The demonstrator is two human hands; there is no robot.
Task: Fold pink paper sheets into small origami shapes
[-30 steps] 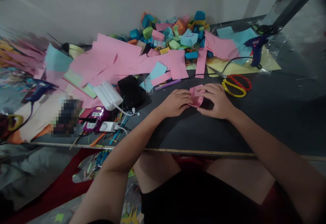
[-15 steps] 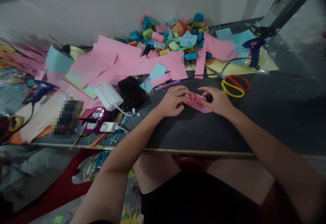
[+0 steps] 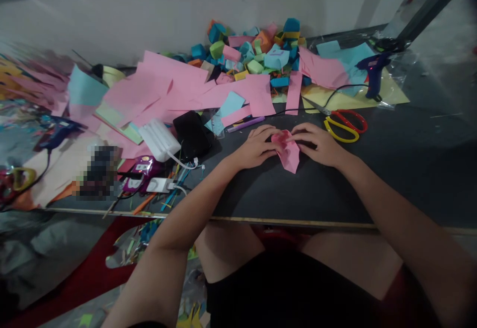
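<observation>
Between my two hands is a folded piece of pink paper (image 3: pixel 289 158), its pointed end toward me and its upper part curled. My left hand (image 3: pixel 259 145) grips the paper's left side, thumb and fingers bent around the edge. On the opposite side, my right hand (image 3: pixel 315 143) pinches it with the fingertips. Its far part is partly hidden by my fingers. Just beyond my right hand lie scissors (image 3: pixel 343 128) with one red and one yellow handle loop. A purple pen (image 3: pixel 246 124) rests beyond my left hand.
Small folded paper boxes (image 3: pixel 257 54) are heaped against the wall. Pink sheets (image 3: pixel 160 87) spread across the back left. A blue glue gun (image 3: pixel 373 74) lies at the right with its cord running inward. A white power adapter (image 3: pixel 158 140) and black phone-like object (image 3: pixel 192 135) sit at left.
The pink paper has turned, so its point now faces me instead of lying slanted to the right. My fingers have shifted on it, and both hands stay in nearly the same place.
</observation>
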